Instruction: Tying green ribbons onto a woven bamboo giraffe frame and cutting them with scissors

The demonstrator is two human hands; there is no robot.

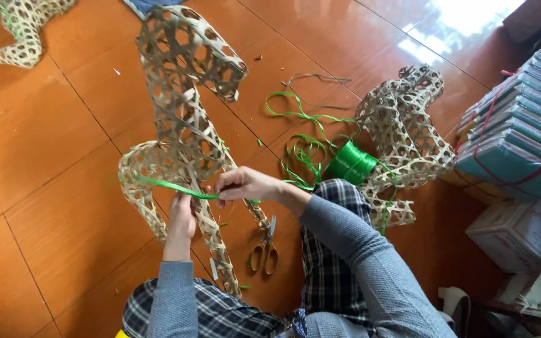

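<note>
Head view – both hands pinch green ribbon (170, 186) (taut) at woven frame (183, 112).

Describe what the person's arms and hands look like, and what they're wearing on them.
Both arms are covered by long grey knit sleeves that end at the wrists. The left hand and right hand are bare: no gloves, and no rings, watch or bracelet that I can make out. Below the sleeves, dark plaid trousers with a white check pattern show over the legs.
</note>
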